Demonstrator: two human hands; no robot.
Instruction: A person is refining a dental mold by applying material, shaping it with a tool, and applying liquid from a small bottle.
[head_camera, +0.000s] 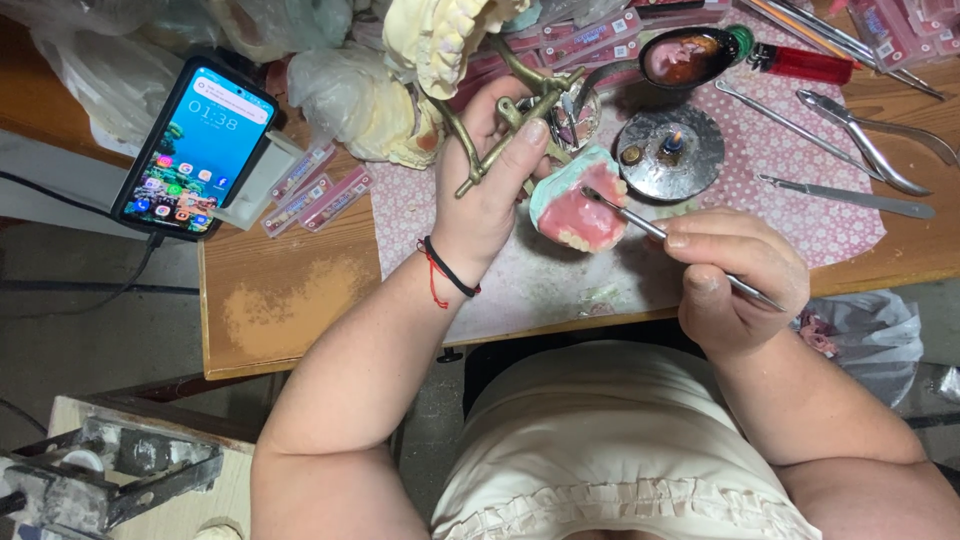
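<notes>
Up at twelve o'clock, flat pink packs with pale labels lie fanned under the plaster casts; more of the same long pink packs lie at ten o'clock on the wooden table, end to end beside a phone propped with its screen lit. Crumpled clear bags sit between the phone and the casts, and another bag hangs off the table edge at three o'clock. A red lighter lies at one o'clock, pointing toward three, next to a dark spoon holding pink wax.

Centre frame, the left hand is closed around a brass articulator, thumb pressed over its frame. The articulator's arms run from seven o'clock up toward one. Mounted on it, a pink wax denture on a pale green base faces the person, teeth toward six o'clock.

Just right of it, the right hand pinches a thin metal tool like a pen. Its long axis runs from four o'clock to ten, tip touching the wax at the denture's upper part, handle end sticking out past the fingers toward four.

Behind the denture, at one o'clock, a small burner shows a flame on a round metal base. Pliers and loose steel tools lie on the dotted pink cloth at two o'clock.
</notes>
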